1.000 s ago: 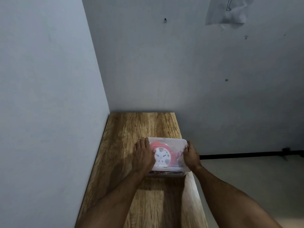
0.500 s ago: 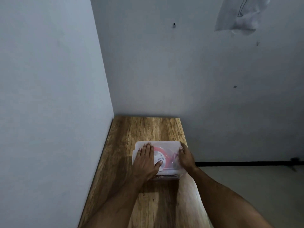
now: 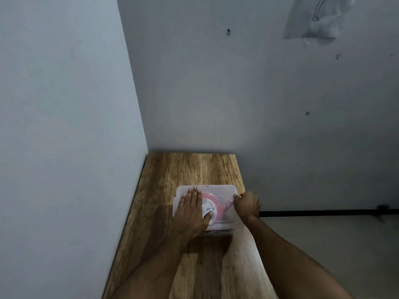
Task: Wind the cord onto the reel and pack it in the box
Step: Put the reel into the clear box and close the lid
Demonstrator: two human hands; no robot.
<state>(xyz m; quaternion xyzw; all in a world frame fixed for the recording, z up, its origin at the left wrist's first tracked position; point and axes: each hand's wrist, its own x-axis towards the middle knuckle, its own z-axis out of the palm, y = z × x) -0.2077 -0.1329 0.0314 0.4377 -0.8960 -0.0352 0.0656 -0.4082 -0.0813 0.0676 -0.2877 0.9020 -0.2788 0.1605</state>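
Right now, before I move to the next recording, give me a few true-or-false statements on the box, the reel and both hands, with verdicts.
1. The left hand lies flat on the lid of the clear box. True.
2. The red reel sits on the table beside the box. False: it shows through the lid, inside the box.
3. The right hand is at the box's right edge. True.
4. The box stands on the floor. False: it stands on the wooden table, near its right edge.
5. The lid leans against the wall. False: it covers the box.
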